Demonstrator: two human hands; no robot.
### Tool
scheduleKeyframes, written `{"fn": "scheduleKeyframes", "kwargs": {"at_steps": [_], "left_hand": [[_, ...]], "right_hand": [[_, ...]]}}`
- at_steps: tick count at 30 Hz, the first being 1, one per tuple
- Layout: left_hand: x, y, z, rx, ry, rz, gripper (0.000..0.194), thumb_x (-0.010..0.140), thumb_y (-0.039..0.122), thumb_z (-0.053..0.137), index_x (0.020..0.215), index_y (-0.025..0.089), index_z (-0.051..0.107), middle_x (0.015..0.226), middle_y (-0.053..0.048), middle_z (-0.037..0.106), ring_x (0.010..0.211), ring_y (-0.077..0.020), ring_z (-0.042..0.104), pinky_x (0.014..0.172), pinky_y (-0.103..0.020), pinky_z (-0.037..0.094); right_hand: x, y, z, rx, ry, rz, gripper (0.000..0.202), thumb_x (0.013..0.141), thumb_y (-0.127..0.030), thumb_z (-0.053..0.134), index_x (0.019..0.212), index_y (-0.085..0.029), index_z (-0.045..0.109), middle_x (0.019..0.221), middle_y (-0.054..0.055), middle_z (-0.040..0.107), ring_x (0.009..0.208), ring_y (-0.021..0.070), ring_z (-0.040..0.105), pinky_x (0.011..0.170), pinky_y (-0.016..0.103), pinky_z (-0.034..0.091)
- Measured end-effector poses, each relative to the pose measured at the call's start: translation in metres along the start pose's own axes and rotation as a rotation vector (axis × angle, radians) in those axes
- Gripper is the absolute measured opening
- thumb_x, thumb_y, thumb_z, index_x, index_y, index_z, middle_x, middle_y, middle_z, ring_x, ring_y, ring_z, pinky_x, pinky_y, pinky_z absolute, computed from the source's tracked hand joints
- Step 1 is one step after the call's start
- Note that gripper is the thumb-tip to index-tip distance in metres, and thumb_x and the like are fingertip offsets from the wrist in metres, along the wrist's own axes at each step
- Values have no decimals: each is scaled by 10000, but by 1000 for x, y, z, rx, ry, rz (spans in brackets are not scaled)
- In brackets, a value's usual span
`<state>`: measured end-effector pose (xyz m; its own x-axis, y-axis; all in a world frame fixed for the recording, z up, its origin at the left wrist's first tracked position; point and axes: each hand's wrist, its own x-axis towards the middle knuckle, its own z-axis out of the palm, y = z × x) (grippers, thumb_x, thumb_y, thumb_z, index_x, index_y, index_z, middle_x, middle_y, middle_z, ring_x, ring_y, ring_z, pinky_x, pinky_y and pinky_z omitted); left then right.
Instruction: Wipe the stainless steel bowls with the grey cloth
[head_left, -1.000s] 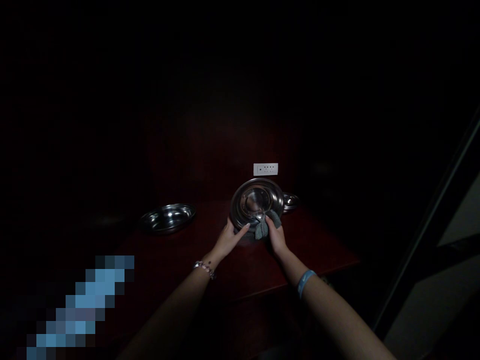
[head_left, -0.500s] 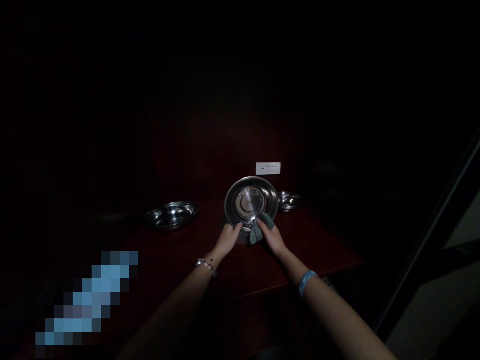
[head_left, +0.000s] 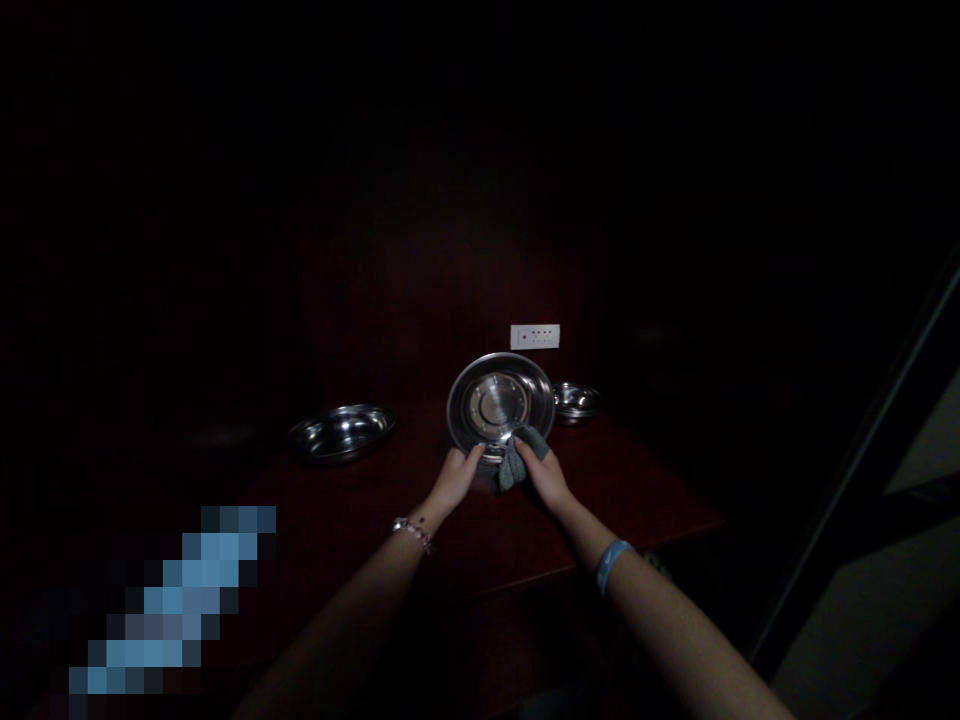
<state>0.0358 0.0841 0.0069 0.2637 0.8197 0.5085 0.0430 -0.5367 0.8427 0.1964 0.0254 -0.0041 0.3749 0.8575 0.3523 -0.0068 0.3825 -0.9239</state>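
A shiny steel basin (head_left: 499,400) is tilted up over the table, its inside facing me. My left hand (head_left: 454,478) grips its near rim from the left, thumb on the inside and the other fingers hidden behind. At the lower right of the rim, my right hand (head_left: 545,475) is closed on a grey-green cloth (head_left: 513,466), which it presses against the metal. Part of the cloth hangs below the rim.
On the dark red table (head_left: 487,555), another steel basin (head_left: 343,433) lies at the left. Steel bowls (head_left: 577,402), seemingly stacked, stand behind at the right. A white socket panel (head_left: 535,336) is on the back wall. A pale-panelled frame (head_left: 847,540) stands far right.
Almost nothing differs. The whole view has shifted very slightly; both hands keep their hold on the basin and cloth.
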Motion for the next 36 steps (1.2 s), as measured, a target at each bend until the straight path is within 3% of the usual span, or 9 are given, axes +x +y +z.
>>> {"fn": "scheduleKeyframes", "kwargs": {"at_steps": [10,16,19,22,26,29,33,36], "left_hand": [[0,6,-6,48,39,-32,353,799,396,535,901,116,722,949,-114,765,992,-283,686,935,-391,494],[-1,15,-14,7,170,-6,464,812,538,565,959,117,694,946,-114,752,894,-255,685,803,-340,520],[-2,18,-18,12,203,-16,517,826,610,527,878,119,679,845,-96,736,803,-232,669,716,-308,511],[-3,21,-18,3,207,-34,544,841,634,491,879,123,674,847,-89,731,808,-225,665,741,-311,514],[-7,23,-11,-142,60,-7,545,880,564,473,1181,133,617,1159,-111,702,1066,-241,650,973,-362,481],[-11,24,-4,-118,-114,26,544,836,485,583,1258,142,579,1334,-115,616,1246,-257,557,1104,-391,386],[-17,26,3,-41,-320,33,517,773,400,683,1230,168,612,1333,-107,624,1253,-253,558,1140,-410,347],[-17,23,4,-42,-348,34,449,791,379,664,1195,186,646,1308,-100,645,1261,-246,556,1156,-424,322]], "right_hand": [[5,2,-3,121,105,4,495,723,-508,715,1103,-190,700,1069,57,743,1039,239,667,977,364,481],[5,4,-4,142,130,-13,508,720,-510,715,1122,-201,688,1082,54,742,1059,236,664,985,363,483],[6,5,-4,147,134,-24,502,717,-505,715,1123,-211,688,1068,47,747,1072,231,660,989,362,482],[8,6,-5,151,140,-21,497,711,-497,719,1117,-211,692,1057,44,750,1071,230,660,995,367,479],[9,7,-6,158,209,-26,508,716,-491,712,1131,-198,686,1099,59,738,1092,237,653,1008,375,472],[10,7,-7,173,260,-10,529,729,-486,699,1161,-182,669,1134,74,725,1097,240,651,1008,376,471],[10,8,-8,171,244,-17,527,741,-481,688,1172,-179,666,1166,75,712,1115,241,642,1019,377,462],[10,9,-7,165,203,-29,524,740,-489,690,1170,-190,670,1157,65,717,1109,240,644,1015,372,468]]}}
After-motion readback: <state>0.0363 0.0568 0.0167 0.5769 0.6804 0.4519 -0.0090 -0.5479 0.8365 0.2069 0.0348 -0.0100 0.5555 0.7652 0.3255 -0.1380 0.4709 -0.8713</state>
